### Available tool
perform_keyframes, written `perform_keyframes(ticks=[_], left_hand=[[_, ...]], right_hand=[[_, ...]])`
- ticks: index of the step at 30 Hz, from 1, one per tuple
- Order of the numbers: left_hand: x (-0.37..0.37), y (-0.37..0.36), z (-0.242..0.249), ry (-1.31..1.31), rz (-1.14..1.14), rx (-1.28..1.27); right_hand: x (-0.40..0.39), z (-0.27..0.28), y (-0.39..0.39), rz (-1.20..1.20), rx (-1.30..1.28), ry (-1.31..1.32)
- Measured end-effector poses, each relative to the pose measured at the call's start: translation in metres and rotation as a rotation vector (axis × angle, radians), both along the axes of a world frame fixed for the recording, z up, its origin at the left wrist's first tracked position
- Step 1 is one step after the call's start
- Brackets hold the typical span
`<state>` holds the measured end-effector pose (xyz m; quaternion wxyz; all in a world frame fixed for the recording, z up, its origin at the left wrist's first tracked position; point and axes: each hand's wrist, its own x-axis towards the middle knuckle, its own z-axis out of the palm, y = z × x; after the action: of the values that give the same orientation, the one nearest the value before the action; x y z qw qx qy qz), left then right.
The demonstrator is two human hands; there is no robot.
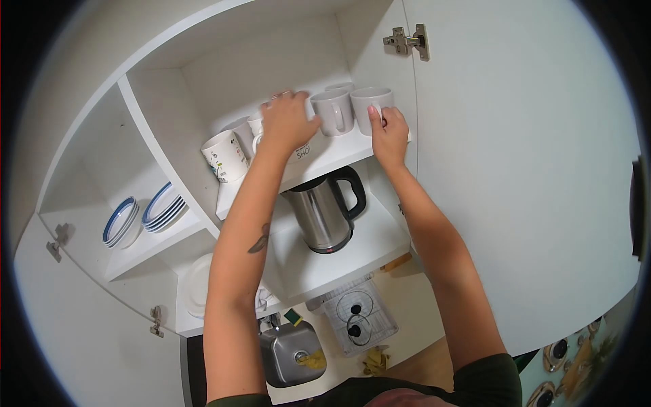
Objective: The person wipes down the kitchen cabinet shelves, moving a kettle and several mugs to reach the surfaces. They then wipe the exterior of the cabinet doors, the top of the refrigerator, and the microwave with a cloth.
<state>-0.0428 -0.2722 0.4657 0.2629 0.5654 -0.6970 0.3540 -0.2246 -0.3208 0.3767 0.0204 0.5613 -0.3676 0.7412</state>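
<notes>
On the upper cabinet shelf, my right hand (pixel 390 134) grips the handle of a light grey mug (pixel 365 102) at the right end. Left of it is another light grey mug (pixel 331 114), with a further mug partly hidden behind the two. My left hand (pixel 288 123), fingers spread and slightly blurred, is over a white mug with dark lettering (pixel 302 152) and covers most of it. Beside my left wrist stands a white mug with a coloured print (pixel 225 156). More mugs show partly behind that hand.
A steel kettle (pixel 322 216) with a black handle stands on the shelf below. Blue-rimmed bowls (pixel 122 222) and plates (pixel 164 209) are in the left compartment. The cabinet door (pixel 515 169) hangs open at right. Beneath lie a sink (pixel 293 356) and pot lids (pixel 355 309) on a rack.
</notes>
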Motion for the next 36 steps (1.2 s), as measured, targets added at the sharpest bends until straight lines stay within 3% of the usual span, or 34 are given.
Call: perform_keyframes(ticks=[1, 4, 6, 9, 15, 23, 25, 29, 33, 36], left_hand=[[-0.010, -0.013, -0.001, 0.010, -0.149, -0.080], [-0.037, -0.040, 0.009, -0.083, -0.119, 0.067], [-0.038, -0.050, 0.030, -0.029, 0.029, 0.333], [-0.025, -0.058, 0.054, -0.048, 0.225, 0.506], [-0.017, -0.060, 0.071, -0.071, 0.392, 0.659], [-0.020, -0.072, 0.065, -0.076, 0.363, 0.584], [-0.022, -0.080, 0.059, -0.032, 0.356, 0.575], [-0.028, -0.099, 0.054, 0.000, 0.358, 0.609], [-0.047, -0.085, 0.041, -0.048, 0.153, 0.379], [-0.056, -0.064, 0.027, -0.190, 0.037, 0.429]], right_hand=[[0.002, -0.002, -0.001, 0.002, 0.002, 0.002], [0.011, -0.005, -0.006, -0.019, -0.071, -0.085], [0.012, -0.006, -0.009, -0.097, -0.091, -0.100], [0.013, -0.007, -0.010, -0.063, -0.120, -0.124], [0.014, -0.009, -0.013, -0.076, -0.110, -0.110], [0.014, -0.010, -0.015, -0.170, -0.052, -0.079], [0.014, -0.012, -0.021, -0.282, -0.138, -0.075], [0.014, -0.011, -0.019, -0.235, -0.079, -0.094], [0.012, -0.011, -0.023, -0.248, -0.049, -0.100], [0.009, -0.013, -0.025, -0.213, -0.011, -0.128]])
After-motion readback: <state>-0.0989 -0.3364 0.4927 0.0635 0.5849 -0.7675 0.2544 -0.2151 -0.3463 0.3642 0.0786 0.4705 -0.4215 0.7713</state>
